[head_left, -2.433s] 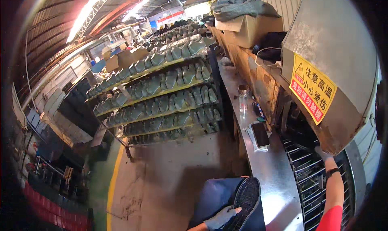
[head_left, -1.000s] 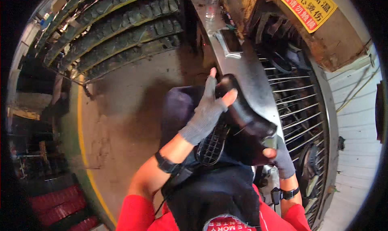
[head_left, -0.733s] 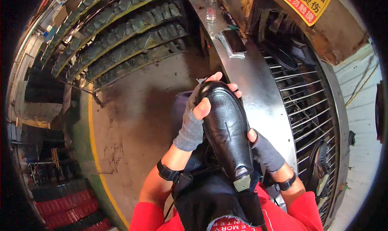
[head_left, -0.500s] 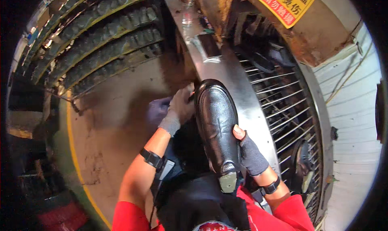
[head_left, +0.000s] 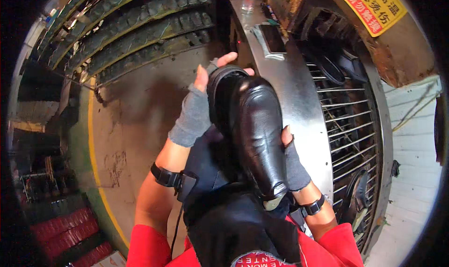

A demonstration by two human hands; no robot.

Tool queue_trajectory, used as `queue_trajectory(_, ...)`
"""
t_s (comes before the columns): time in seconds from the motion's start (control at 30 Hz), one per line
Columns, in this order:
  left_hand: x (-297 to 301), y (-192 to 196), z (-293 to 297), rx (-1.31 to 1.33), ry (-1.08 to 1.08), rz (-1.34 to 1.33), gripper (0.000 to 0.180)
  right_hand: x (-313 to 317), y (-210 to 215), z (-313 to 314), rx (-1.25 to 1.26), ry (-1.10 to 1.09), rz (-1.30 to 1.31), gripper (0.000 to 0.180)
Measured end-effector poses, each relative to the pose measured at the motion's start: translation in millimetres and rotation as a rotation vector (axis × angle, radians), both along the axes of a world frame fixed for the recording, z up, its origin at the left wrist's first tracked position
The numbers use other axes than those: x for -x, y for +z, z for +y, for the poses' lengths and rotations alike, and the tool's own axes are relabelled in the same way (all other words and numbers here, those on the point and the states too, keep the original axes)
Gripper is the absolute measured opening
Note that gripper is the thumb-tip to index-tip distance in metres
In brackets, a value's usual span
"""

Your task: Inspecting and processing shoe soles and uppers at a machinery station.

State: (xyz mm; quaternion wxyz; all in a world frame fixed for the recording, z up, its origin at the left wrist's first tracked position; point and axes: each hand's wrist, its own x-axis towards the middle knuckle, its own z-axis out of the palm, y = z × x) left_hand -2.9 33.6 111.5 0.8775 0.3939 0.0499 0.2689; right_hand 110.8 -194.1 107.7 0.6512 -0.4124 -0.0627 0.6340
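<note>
A glossy black leather shoe (head_left: 261, 126), stretched on a last with a pale green end (head_left: 272, 204), lies over my lap with its toe pointing away. My right hand (head_left: 295, 166), in a grey fingerless glove, grips its right side, the thumb laid along the upper. My left hand (head_left: 194, 110), gloved alike, is curled round a black piece with a rounded rim (head_left: 219, 96) close against the left of the toe. That piece resembles part of a second shoe, but the black shoe partly hides it.
A steel ledge (head_left: 297, 98) runs along my right, carrying a dark flat phone-like object (head_left: 272, 39) and a clear bottle (head_left: 248, 4). Beyond it, a metal rack (head_left: 351, 119) holds black shoes (head_left: 358, 192). Shelves of shoes (head_left: 154, 26) stand far left. A yellow warning sign (head_left: 374, 7) hangs above.
My left hand has risen and come round the toe, bringing the black rounded piece into sight. The shoe has shifted slightly right and turned a little, still in my right hand.
</note>
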Motion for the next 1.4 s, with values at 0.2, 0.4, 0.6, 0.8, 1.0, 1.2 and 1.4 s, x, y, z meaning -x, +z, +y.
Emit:
queue_trajectory(0.2, 8.6, 11.5, -11.5, 0.029, -0.092, 0.084, 0.084, 8.7, -20.6, -4.8, -0.041, 0.130, -0.089, 0.094)
queue_trajectory(0.4, 15.4, 4.8, -11.1, -0.100, -0.077, 0.158, 0.086, 11.9, -18.4, -2.3, -0.012, 0.108, -0.034, 0.096)
queue_trajectory(0.6, 17.6, 10.3, -25.4, -0.113, -0.066, 0.194, 0.087, 11.9, -26.7, -10.8, 0.007, 0.008, 0.017, 0.078)
queue_trajectory(0.8, 29.0, 33.6, -25.7, -0.362, -0.040, 0.212, 0.110, 7.3, -27.6, -14.2, -0.014, 0.056, 0.089, 0.083)
queue_trajectory(1.0, 38.5, 61.1, -29.9, -0.671, -0.080, 0.316, 0.149, 10.1, -16.2, -18.5, -0.041, 0.102, -0.138, 0.093)
queue_trajectory(1.2, 50.9, 71.0, -49.2, -0.833, 0.054, 0.451, 0.121, 15.2, -44.6, -30.6, -0.050, 0.033, -0.030, 0.087)
queue_trajectory(1.4, 56.5, 72.2, -57.6, -0.963, 0.150, 0.479, 0.095, 16.3, -52.8, -34.1, -0.041, 0.064, -0.023, 0.079)
